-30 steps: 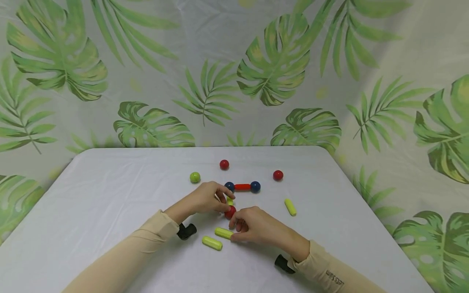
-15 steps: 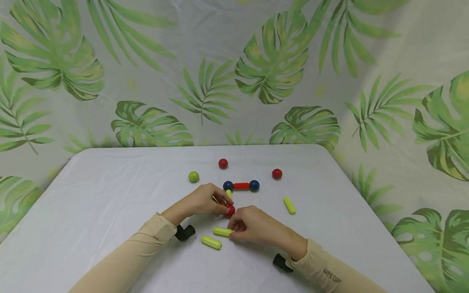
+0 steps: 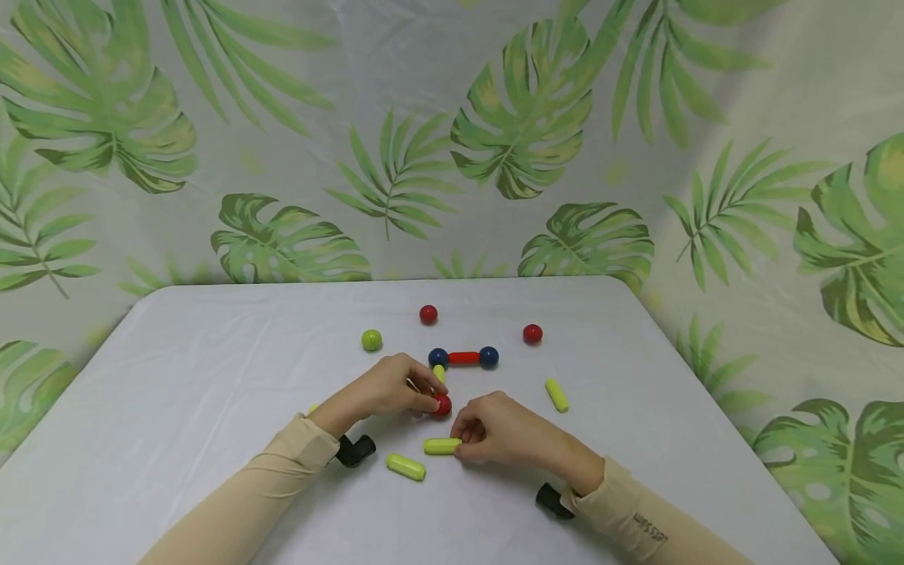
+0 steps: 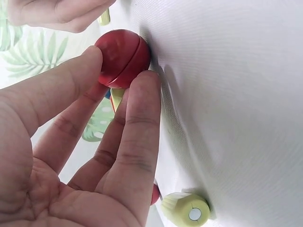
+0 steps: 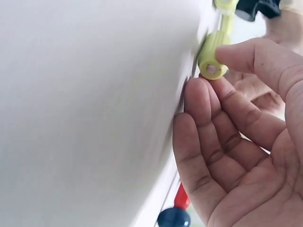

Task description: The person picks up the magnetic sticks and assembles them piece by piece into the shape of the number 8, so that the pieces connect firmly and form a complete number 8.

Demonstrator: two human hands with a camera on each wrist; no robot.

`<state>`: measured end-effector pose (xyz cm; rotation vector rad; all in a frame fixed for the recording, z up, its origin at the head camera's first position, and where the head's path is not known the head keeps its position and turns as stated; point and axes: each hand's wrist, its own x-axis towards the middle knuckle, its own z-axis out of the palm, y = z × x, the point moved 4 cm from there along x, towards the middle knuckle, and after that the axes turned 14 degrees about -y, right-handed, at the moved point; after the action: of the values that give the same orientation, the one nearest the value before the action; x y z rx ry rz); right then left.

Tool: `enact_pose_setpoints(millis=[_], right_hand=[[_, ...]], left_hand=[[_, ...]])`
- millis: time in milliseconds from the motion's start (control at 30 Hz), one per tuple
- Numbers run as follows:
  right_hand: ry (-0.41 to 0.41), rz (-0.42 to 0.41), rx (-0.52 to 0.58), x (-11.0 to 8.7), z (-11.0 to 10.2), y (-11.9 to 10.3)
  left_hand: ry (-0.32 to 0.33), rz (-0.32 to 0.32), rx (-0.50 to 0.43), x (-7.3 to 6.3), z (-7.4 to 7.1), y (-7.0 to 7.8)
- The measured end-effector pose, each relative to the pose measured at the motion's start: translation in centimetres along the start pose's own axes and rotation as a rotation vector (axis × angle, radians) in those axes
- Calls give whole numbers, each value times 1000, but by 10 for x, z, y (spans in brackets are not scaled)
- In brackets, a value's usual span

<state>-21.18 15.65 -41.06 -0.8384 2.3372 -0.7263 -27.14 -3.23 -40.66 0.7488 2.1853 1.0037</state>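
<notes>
My left hand [image 3: 399, 384] pinches a glossy red ball [image 3: 441, 406] between thumb and fingers, low over the white table. That ball [image 4: 124, 56] meets a yellow-green rod [image 3: 439, 374], partly covered by my fingers. Beyond it the rod reaches a dark blue ball [image 3: 438, 359], which a red rod [image 3: 464, 358] joins to a second blue ball [image 3: 489, 357]. To the right, my right hand [image 3: 501, 431] pinches the near end of another yellow-green rod [image 3: 441, 446]. A round metallic disc shows in the end of this rod [image 5: 213, 52]. It lies apart from the red ball.
Loose red balls [image 3: 428, 315] [image 3: 533, 334] and a green ball [image 3: 371, 340] lie farther back. One yellow-green rod [image 3: 556, 395] is at the right, another [image 3: 406, 467] in front. A further yellow-green piece [image 3: 313, 409] is mostly hidden by the left wrist.
My right hand has shifted slightly right, and the rod it pinches has moved with it and turned more level across the view. The left hand keeps hold of the red ball.
</notes>
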Motion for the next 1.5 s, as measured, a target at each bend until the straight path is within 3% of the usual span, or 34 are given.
enact_pose_setpoints(millis=[533,1500], right_hand=[[54,25,25,-22,-27,26],[101,68,33,-5,-41,44]], left_hand=[[19,3,25,-3,0,2],[20,11,15,-2,0,1]])
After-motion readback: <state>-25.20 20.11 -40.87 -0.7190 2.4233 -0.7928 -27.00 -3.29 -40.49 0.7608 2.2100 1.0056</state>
